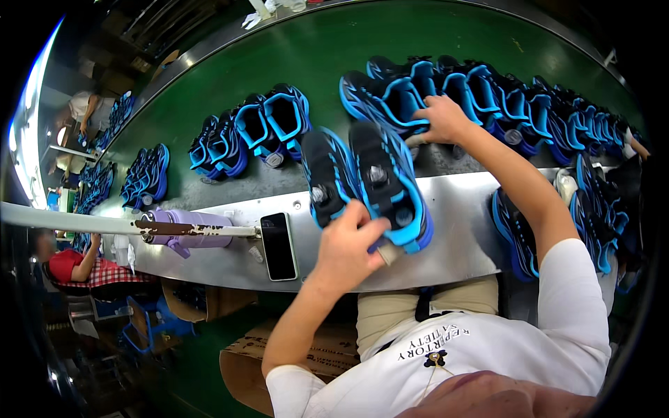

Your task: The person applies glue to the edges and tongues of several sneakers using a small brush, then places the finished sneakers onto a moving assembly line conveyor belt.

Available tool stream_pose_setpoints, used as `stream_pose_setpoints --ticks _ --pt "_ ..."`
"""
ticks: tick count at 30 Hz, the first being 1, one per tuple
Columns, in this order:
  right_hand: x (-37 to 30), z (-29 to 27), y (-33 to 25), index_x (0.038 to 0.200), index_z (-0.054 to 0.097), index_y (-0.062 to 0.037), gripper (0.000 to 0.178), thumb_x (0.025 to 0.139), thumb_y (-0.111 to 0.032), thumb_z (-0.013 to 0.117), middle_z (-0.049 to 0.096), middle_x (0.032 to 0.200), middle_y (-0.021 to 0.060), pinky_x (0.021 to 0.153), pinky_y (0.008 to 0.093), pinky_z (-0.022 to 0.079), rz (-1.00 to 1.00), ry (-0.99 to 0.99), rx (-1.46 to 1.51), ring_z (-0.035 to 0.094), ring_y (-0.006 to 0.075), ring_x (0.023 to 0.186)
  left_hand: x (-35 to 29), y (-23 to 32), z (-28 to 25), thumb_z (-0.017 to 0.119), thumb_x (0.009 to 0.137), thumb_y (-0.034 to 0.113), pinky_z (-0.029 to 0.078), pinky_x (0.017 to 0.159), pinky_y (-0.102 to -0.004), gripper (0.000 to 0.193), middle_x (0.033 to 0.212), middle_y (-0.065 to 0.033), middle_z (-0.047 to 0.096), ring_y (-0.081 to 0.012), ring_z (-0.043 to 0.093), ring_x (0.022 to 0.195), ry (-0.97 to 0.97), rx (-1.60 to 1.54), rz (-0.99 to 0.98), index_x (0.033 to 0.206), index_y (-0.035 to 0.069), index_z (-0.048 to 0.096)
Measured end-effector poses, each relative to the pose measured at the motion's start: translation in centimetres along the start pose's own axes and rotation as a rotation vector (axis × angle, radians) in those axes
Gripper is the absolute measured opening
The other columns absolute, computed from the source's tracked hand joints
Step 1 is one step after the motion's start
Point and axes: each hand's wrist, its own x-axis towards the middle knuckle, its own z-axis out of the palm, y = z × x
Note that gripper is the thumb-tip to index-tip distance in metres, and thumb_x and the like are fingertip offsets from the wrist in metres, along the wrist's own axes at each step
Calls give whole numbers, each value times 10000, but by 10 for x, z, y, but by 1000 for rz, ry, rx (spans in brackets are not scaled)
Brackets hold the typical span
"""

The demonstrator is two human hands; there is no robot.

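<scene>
A pair of black-and-blue sneakers (382, 174) lies in front of me, toes pointing away, on the edge of the metal worktop. My left hand (346, 245) is closed at their heel end, its thumb and fingers pinching near the collar of the right-hand shoe. By its fingertips shows a small beige piece (387, 253), whose kind I cannot make out. Farther off to the right, my right hand (446, 120) has its fingers curled on the heel collar of another black-and-blue sneaker (376, 97), first in a long row. Its fingertips are partly hidden.
More sneakers (516, 104) line the green conveyor belt (327, 66). Other pairs stand at right (512, 233). A phone (278, 245), a lilac bottle (191, 228) and a white metal bar (77, 220) are at left. A cardboard box (240, 366) sits below; a co-worker in red (70, 267) sits far left.
</scene>
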Motion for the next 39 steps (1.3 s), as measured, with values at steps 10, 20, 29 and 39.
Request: stream_pose_setpoints --ticks 10,20,29,39 --pt "-103 -57 -53 709 701 -82 562 644 -640 722 559 677 145 595 431 482 -319 -153 206 584 331 672 204 -113 -21 765 672 202 489 692 -353 301 860 -106 523 -270 563 767 137 217 171 943 86 704" --pt "-234 -45 -83 881 676 -120 422 527 -301 820 519 861 132 746 402 408 -161 -236 305 516 307 836 167 -176 49 700 770 222 474 844 -435 311 1033 -169 631 -364 593 954 212 304 -21 1058 111 661" --pt "-237 -47 -84 878 688 -115 412 542 -313 820 505 868 147 758 409 405 -127 -213 287 506 324 848 146 -255 -42 747 701 497 496 900 -422 635 1152 -220 640 -366 614 1081 -103 530 -1005 1095 6 662" --pt "-239 -38 -94 905 653 -111 481 499 -281 847 501 930 159 770 433 421 -63 -151 284 497 363 887 -33 -81 -71 667 717 177 507 730 -419 299 828 -228 647 -390 637 823 155 142 -827 962 14 611"
